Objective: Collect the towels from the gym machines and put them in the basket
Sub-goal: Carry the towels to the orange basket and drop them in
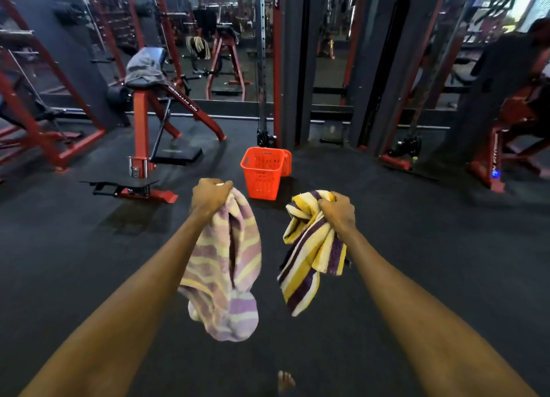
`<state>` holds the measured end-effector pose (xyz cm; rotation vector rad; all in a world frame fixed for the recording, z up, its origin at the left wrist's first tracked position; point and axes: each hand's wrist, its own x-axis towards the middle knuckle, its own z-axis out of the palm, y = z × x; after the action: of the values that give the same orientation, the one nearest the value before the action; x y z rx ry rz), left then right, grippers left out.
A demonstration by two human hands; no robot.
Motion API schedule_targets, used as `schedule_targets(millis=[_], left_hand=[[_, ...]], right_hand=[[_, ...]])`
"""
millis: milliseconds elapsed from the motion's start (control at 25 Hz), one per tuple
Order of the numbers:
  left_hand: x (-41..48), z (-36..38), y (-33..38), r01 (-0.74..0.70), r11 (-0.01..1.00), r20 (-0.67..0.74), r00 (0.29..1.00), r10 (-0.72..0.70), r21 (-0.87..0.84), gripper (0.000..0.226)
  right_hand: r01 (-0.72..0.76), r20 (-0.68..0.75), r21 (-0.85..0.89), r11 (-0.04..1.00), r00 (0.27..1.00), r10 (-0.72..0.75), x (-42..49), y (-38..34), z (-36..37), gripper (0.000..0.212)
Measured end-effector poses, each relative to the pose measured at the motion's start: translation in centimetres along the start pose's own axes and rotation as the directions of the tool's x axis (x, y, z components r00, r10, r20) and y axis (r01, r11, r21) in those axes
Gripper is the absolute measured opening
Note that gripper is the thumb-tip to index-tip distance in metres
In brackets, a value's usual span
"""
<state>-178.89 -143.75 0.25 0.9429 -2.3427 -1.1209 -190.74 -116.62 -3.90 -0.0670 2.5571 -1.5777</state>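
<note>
Hands (209, 199) (339, 215) grip striped, perhaps terry towels (226, 262) (309, 248); perforated basket (262, 176).

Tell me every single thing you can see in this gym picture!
basket: one, orange, on the dark floor straight ahead; another orange piece sits right behind it
pale towel: one, lilac and yellow stripes, hanging on the left
bold towel: one, yellow, white and dark purple stripes, bunched on the right
machine: one nearby, red frame, left of the basket; more behind
grey cloth: one, draped over that machine's seat, maybe a towel
other person: one, dark clothes, far right
left hand: grips the pale towel
right hand: grips the bold towel
foot: one, bare, bottom edge
</note>
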Motion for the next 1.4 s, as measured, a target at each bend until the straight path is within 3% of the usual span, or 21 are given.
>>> schedule_targets(millis=[200, 560, 920, 1120, 1400], left_hand=[[14.1, 3.7, 1.6, 0.06, 0.998, 0.027, 0.998, -0.06, 0.009, 0.035], [39.5, 9.6, 5.0, 0.026, 0.999, -0.015, 1.0, -0.026, -0.043, 0.036], [65.0, 15.1, 6.0, 0.025, 0.997, 0.081, 0.996, -0.02, -0.068, 0.038], [76.7, 20.1, 6.9, 0.094, 0.993, 0.132, 0.988, -0.083, -0.078, 0.04], [92.1, 27.2, 6.8, 0.164, 0.985, 0.128, 0.979, -0.156, -0.058, 0.04]], right_hand=[[-0.031, 0.018, 0.004, 1.0, 0.999, 0.031, 14.0, -3.0, 4.9, 0.02], [-0.051, 0.019, -0.033, 0.998, 0.998, 0.052, 37.5, -9.1, 15.0, 0.021], [-0.104, -0.034, -0.025, 0.994, 0.994, 0.103, 59.6, -14.5, 25.9, 0.019], [-0.16, 0.021, -0.011, 0.987, 0.987, 0.16, 72.0, -15.6, 32.4, 0.015], [-0.219, 0.119, -0.042, 0.975, 0.968, 0.223, 89.5, -15.1, 40.8, 0.042]])
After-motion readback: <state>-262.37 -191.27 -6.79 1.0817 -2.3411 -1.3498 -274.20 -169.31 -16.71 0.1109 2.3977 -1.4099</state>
